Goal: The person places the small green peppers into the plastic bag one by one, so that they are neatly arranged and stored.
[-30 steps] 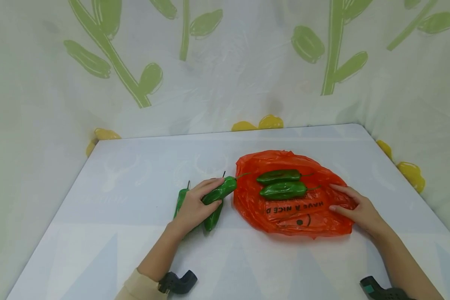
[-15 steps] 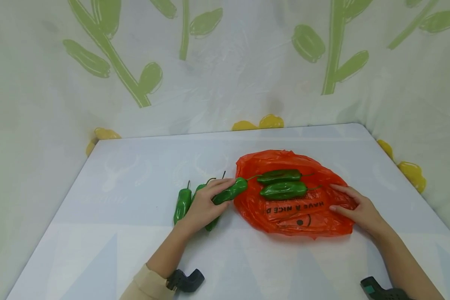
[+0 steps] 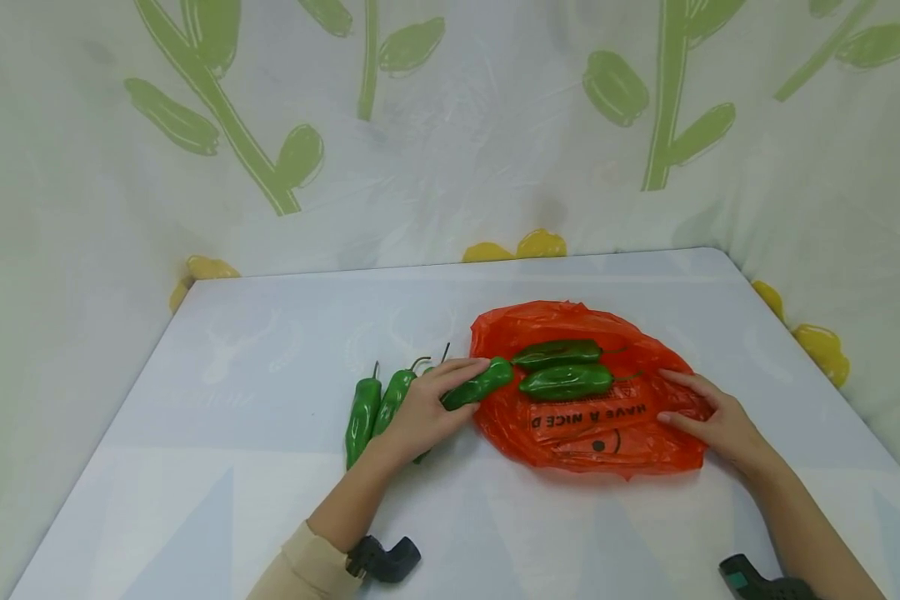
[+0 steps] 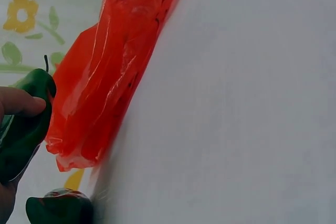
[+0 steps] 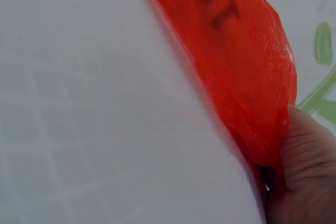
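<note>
My left hand [image 3: 423, 412] pinches a green chili pepper [image 3: 489, 382] between thumb and fingers, its stem end over the left edge of a red plastic bag [image 3: 615, 450]. In the left wrist view a fingertip lies against this pepper, and another pepper [image 4: 60, 209] is below it. Two more green peppers [image 3: 566, 381] lie side by side on the bag. Left of the bag, a pepper [image 3: 363, 417] and its neighbour [image 3: 394, 398] lie on the table, with a third mostly hidden under my left hand. My right hand [image 3: 727, 429] rests on the bag's right end, thumb and fingers spread.
The white table [image 3: 270, 358] has a pale printed pattern. Its back edge meets a cloth [image 3: 495, 150] printed with green leaves and yellow flowers. Black wrist cameras are strapped to both wrists. The bag lies flat, with printed lettering.
My left hand has moved right with the pepper, from above the loose peppers to the bag's left edge, uncovering more of those peppers. My right hand has stayed on the bag.
</note>
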